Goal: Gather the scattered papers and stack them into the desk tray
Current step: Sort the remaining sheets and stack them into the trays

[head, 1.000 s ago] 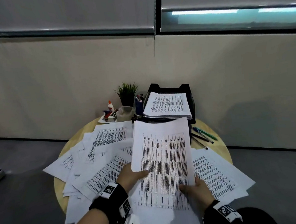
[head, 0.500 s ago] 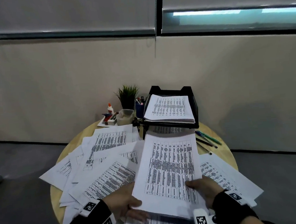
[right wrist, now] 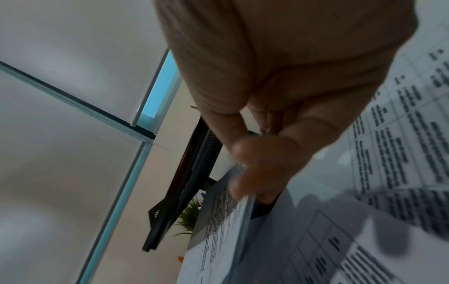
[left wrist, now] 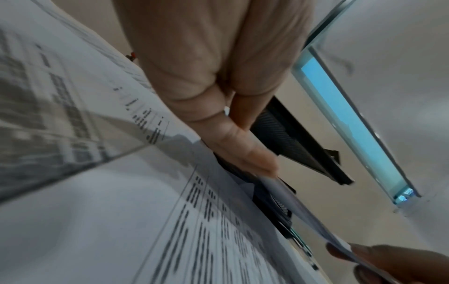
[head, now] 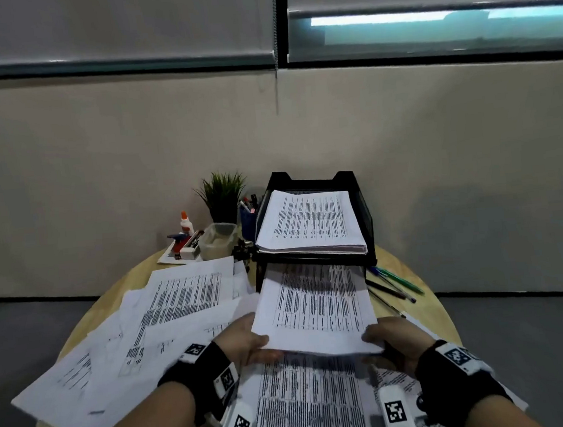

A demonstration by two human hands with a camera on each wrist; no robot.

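A black two-tier desk tray (head: 363, 205) stands at the back of the round wooden table (head: 430, 305); its upper tier carries a stack of printed papers (head: 308, 224). I hold a thin sheaf of printed sheets (head: 316, 306) nearly flat, its far end inside the lower tier. My left hand (head: 248, 344) pinches the sheaf's near left corner, my right hand (head: 392, 340) the near right corner. In the left wrist view my left hand's thumb (left wrist: 243, 153) lies on the sheaf's edge (left wrist: 303, 211). The right wrist view shows my right hand (right wrist: 262, 163) gripping the sheaf (right wrist: 223, 221). Scattered papers (head: 178, 302) cover the table's left and front.
Left of the tray stand a small potted plant (head: 223, 191), a blue pen cup (head: 247, 216), a clear plastic tub (head: 217, 240) and a glue bottle (head: 186, 219). Several pens (head: 393, 281) lie right of the tray. A wall rises close behind the table.
The sheaf was raised and tilted towards me; it has come down flat and moved forward, its far end now under the upper tier. Both hands moved forward with it.
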